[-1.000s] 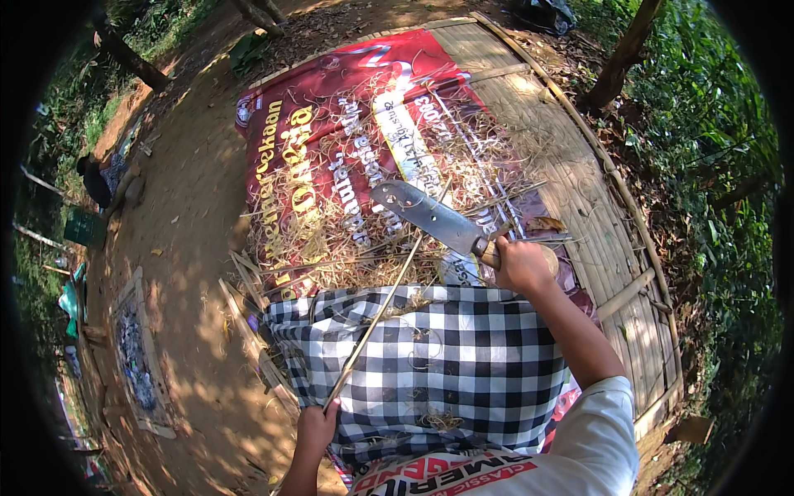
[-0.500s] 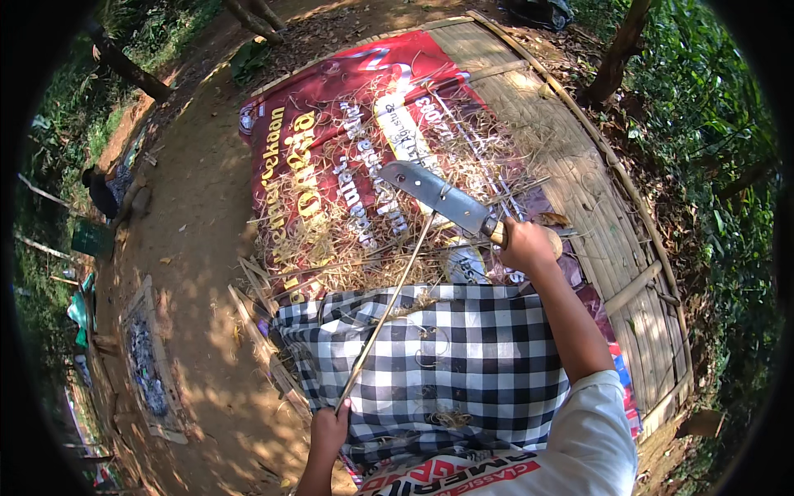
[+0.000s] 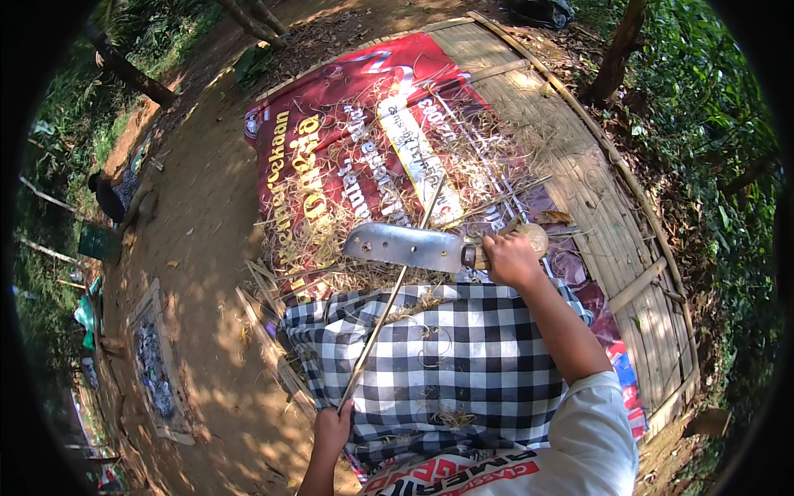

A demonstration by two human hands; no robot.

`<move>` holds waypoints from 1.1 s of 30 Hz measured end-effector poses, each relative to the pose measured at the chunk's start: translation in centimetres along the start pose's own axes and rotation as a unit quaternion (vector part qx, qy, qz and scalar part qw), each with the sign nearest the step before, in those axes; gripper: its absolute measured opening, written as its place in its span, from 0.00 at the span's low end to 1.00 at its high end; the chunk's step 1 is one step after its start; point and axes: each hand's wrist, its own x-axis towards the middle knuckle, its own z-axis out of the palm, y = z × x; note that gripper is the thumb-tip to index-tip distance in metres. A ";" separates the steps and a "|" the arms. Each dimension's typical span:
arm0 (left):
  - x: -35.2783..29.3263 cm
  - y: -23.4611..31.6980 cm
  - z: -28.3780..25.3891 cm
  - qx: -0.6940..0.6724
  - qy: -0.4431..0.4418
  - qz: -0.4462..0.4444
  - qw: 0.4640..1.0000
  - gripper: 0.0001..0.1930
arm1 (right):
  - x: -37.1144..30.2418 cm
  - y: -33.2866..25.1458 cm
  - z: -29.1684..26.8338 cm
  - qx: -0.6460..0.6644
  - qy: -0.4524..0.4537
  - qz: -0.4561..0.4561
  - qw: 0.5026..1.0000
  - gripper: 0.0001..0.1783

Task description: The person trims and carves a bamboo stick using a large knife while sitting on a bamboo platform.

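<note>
My right hand (image 3: 510, 259) is closed around the wooden handle of a broad-bladed machete (image 3: 405, 247). Its blade points left and crosses a long thin bamboo strip (image 3: 380, 326) about midway; whether the edge bites into the strip I cannot tell. At the lower end, my left hand (image 3: 332, 427) grips the strip, which slants up and away to the right over my lap. A black-and-white checked cloth (image 3: 463, 355) covers my legs. Curly pale shavings (image 3: 331, 240) lie beyond the cloth, with a few on it.
A red printed banner (image 3: 347, 74) is spread over a bamboo slat platform (image 3: 579, 190). Split bamboo pieces (image 3: 273, 347) lie by the left edge. Bare earth stretches to the left, with a framed ash-grey patch (image 3: 155, 364). A person (image 3: 110, 196) is at the far left.
The machete has come down along the strip toward me, its blade turning more level. My left hand stays at the strip's lower end. The view has shifted slightly.
</note>
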 end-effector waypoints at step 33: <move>-2.2 3.1 0.2 0.022 0.061 0.020 0.998 0.26 | -1.9 -6.3 -4.1 0.385 -0.011 0.099 0.918 0.35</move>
